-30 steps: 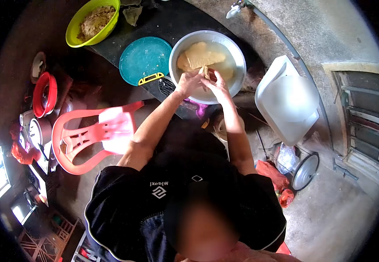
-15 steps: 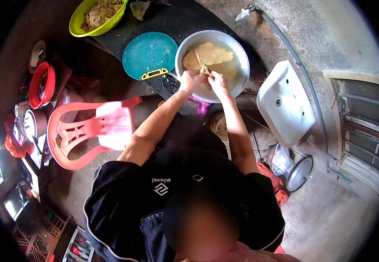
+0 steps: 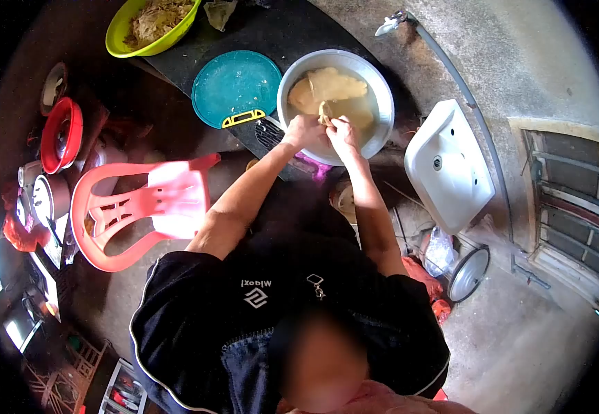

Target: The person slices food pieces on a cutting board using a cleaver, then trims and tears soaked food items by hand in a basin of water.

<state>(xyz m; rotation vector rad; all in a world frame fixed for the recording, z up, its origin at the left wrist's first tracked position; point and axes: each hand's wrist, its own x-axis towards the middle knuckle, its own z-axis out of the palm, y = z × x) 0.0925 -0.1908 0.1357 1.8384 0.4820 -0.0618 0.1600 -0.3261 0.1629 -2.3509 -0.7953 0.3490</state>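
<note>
Beige piece (image 3: 325, 110) is over the metal basin (image 3: 385, 96), grasped by left hand (image 3: 302, 130) and right hand (image 3: 341, 132) toward the basin's six o'clock. Teal board (image 3: 234, 84) lies at nine o'clock.

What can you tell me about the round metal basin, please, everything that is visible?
The basin is round and silver-grey, apparently metal, with a broad rim. It stands upright on the dark table, just right of the blue-green board; whether they touch is unclear. Inside is cloudy liquid with large tan pieces. The left hand and right hand are over its near side, holding a smaller piece; I cannot tell if they touch the rim.
</note>
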